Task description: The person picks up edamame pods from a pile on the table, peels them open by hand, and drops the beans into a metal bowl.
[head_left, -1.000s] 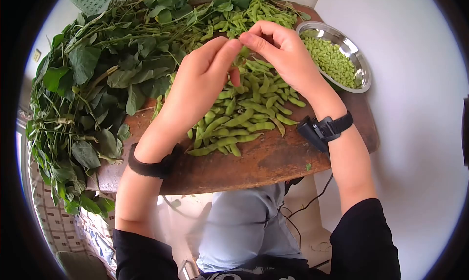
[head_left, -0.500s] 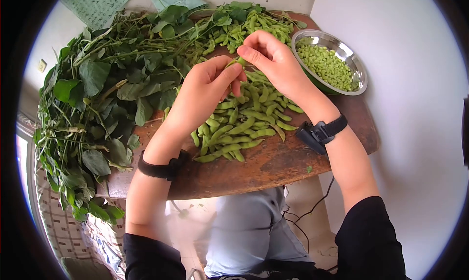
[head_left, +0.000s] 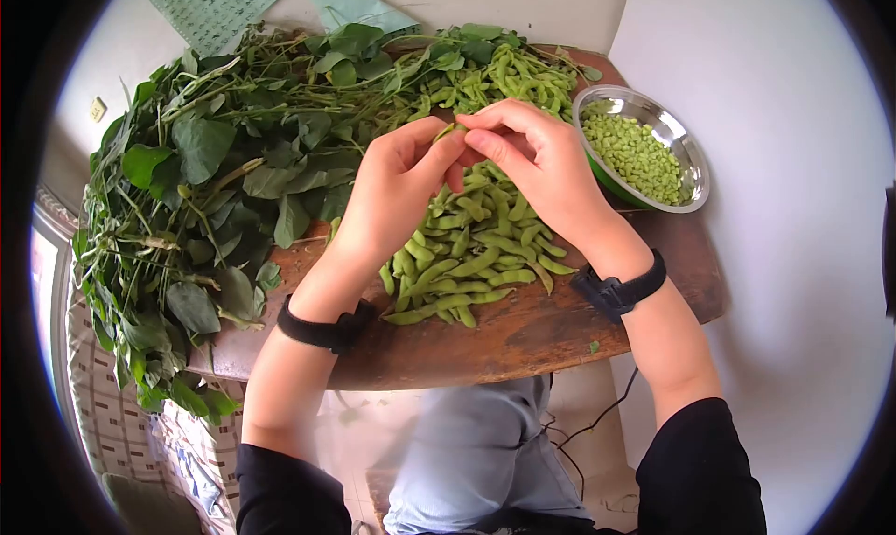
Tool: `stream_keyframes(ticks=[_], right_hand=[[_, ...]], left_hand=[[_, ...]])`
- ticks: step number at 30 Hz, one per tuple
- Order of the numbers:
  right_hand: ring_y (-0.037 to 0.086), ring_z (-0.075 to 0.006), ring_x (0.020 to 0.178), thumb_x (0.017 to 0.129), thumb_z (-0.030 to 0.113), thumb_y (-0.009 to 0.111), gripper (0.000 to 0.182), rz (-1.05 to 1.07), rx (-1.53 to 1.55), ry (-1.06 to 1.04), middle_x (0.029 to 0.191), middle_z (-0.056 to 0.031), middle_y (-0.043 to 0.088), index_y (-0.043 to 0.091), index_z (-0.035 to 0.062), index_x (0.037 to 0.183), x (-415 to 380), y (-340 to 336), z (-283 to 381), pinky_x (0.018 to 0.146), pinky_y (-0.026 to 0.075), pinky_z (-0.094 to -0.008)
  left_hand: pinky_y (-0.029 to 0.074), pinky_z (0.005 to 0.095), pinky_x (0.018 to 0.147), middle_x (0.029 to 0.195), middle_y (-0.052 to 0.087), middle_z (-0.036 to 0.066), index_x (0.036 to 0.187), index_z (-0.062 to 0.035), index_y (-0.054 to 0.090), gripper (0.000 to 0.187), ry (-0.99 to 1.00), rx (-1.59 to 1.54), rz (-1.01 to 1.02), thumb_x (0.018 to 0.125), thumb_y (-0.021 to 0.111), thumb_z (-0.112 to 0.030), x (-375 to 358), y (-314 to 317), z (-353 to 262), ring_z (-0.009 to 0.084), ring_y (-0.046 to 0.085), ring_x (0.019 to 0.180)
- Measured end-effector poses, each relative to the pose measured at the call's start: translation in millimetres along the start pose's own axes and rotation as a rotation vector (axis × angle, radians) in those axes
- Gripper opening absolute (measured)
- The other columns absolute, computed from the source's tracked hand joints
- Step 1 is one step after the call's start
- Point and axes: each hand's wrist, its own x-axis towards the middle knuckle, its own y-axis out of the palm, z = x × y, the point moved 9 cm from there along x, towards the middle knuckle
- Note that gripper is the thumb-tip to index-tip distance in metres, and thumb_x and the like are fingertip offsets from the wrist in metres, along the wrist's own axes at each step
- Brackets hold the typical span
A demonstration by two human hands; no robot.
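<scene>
Between my two hands is a green soybean pod (head_left: 449, 131), mostly covered by my fingers. My left hand (head_left: 408, 166) is closed around it with thumb and fingers pinched. The fingers of my right hand (head_left: 525, 145) are pinched at the pod's right end, and the two hands meet there. Below them lies a heap of soybean pods (head_left: 476, 255) on the wooden table. To the right of my right hand, a metal bowl (head_left: 693, 152) holds many shelled light-green soybeans (head_left: 639, 157).
Leafy soybean stalks (head_left: 201, 152) cover the table's left side and hang over its edge. Another pile of pods (head_left: 509, 78) lies at the back. The wooden table (head_left: 448, 358) has a curved front edge. A white wall (head_left: 775, 162) stands at the right, beyond the bowl.
My right hand has closed in on the pod and now touches my left fingers. Both hands appear lower in view, as do the table and bowl, so the camera has tilted slightly.
</scene>
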Motion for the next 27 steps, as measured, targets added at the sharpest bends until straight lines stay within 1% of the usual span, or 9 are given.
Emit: stream_keyframes(ticks=[7, 9, 11, 13, 15, 18, 21, 23, 27], right_hand=[[0.064, -0.0100, 0.087, 0.094, 0.013, 0.063, 0.018, 0.106, 0.300, 0.180, 0.091, -0.0054, 0.068, 0.064, -0.0039, 0.102, 1, 4, -15, 0.079, 0.053, -0.0241], [0.063, -0.0092, 0.084, 0.094, 0.014, 0.064, 0.018, 0.099, 0.302, 0.192, 0.090, -0.0041, 0.068, 0.065, -0.0027, 0.101, 1, 2, -17, 0.077, 0.051, -0.0234], [0.059, -0.0090, 0.086, 0.096, 0.018, 0.062, 0.022, 0.163, 0.254, 0.199, 0.093, -0.0019, 0.066, 0.065, -0.0003, 0.108, 2, 3, -19, 0.078, 0.048, -0.0249], [0.057, -0.0087, 0.083, 0.096, 0.021, 0.061, 0.023, 0.149, 0.256, 0.185, 0.092, -0.0008, 0.065, 0.065, 0.0008, 0.105, 4, 2, -21, 0.076, 0.046, -0.0243], [0.055, -0.0049, 0.075, 0.095, 0.021, 0.063, 0.021, 0.128, 0.261, 0.206, 0.083, 0.0011, 0.064, 0.066, 0.0014, 0.100, 3, -1, -25, 0.067, 0.045, -0.0205], [0.052, -0.0043, 0.074, 0.097, 0.023, 0.060, 0.021, 0.073, 0.229, 0.236, 0.078, 0.0036, 0.060, 0.065, 0.0030, 0.099, 3, -9, -26, 0.065, 0.042, -0.0199], [0.051, -0.0041, 0.073, 0.098, 0.023, 0.058, 0.021, -0.005, 0.254, 0.241, 0.075, 0.0046, 0.056, 0.064, 0.0029, 0.097, 3, -14, -23, 0.064, 0.041, -0.0194], [0.051, -0.0041, 0.073, 0.098, 0.023, 0.057, 0.021, 0.013, 0.246, 0.223, 0.076, 0.0042, 0.056, 0.064, 0.0025, 0.097, 3, -11, -19, 0.064, 0.041, -0.0196], [0.053, -0.0047, 0.073, 0.099, 0.021, 0.057, 0.021, 0.060, 0.250, 0.149, 0.078, 0.0024, 0.058, 0.064, 0.0017, 0.097, 2, -3, -11, 0.066, 0.043, -0.0208]], left_hand=[[0.035, 0.0182, 0.058, 0.073, 0.059, -0.002, 0.091, -0.0012, 0.064, 0.024, 0.084, -0.008, 0.008, 0.100, 0.053, -0.021, -3, 5, -10, 0.0023, 0.049, 0.066], [0.035, 0.0185, 0.059, 0.073, 0.060, -0.002, 0.091, -0.0013, 0.064, 0.023, 0.092, -0.035, 0.014, 0.099, 0.054, -0.021, -4, 6, -13, 0.0022, 0.049, 0.066], [0.039, 0.0198, 0.060, 0.077, 0.062, -0.001, 0.093, 0.0001, 0.064, 0.019, 0.087, -0.036, 0.037, 0.097, 0.055, -0.015, -3, 6, -13, 0.0032, 0.052, 0.070], [0.039, 0.0200, 0.060, 0.077, 0.062, -0.001, 0.093, 0.0003, 0.064, 0.018, 0.079, 0.005, 0.044, 0.097, 0.055, -0.015, -3, 6, -13, 0.0034, 0.053, 0.070], [0.040, 0.0202, 0.061, 0.077, 0.062, -0.001, 0.093, 0.0005, 0.064, 0.018, 0.062, 0.042, 0.055, 0.097, 0.056, -0.015, -4, 8, -11, 0.0036, 0.053, 0.070], [0.040, 0.0205, 0.061, 0.077, 0.062, 0.000, 0.091, 0.0010, 0.063, 0.018, 0.050, 0.069, 0.064, 0.096, 0.056, -0.015, -4, 10, -7, 0.0035, 0.053, 0.070], [0.041, 0.0207, 0.062, 0.080, 0.063, 0.001, 0.097, 0.0016, 0.061, 0.017, 0.041, 0.099, 0.077, 0.096, 0.055, -0.014, -3, 12, 0, 0.0044, 0.054, 0.070], [0.042, 0.0211, 0.063, 0.085, 0.064, 0.002, 0.105, 0.0019, 0.059, 0.019, 0.006, 0.000, 0.027, 0.095, 0.054, -0.014, -3, 11, 2, 0.0056, 0.053, 0.071], [0.044, 0.0218, 0.066, 0.090, 0.065, 0.003, 0.111, 0.0016, 0.057, 0.023, -0.003, -0.205, 0.066, 0.095, 0.053, -0.014, -3, 14, -1, 0.0065, 0.053, 0.073]])
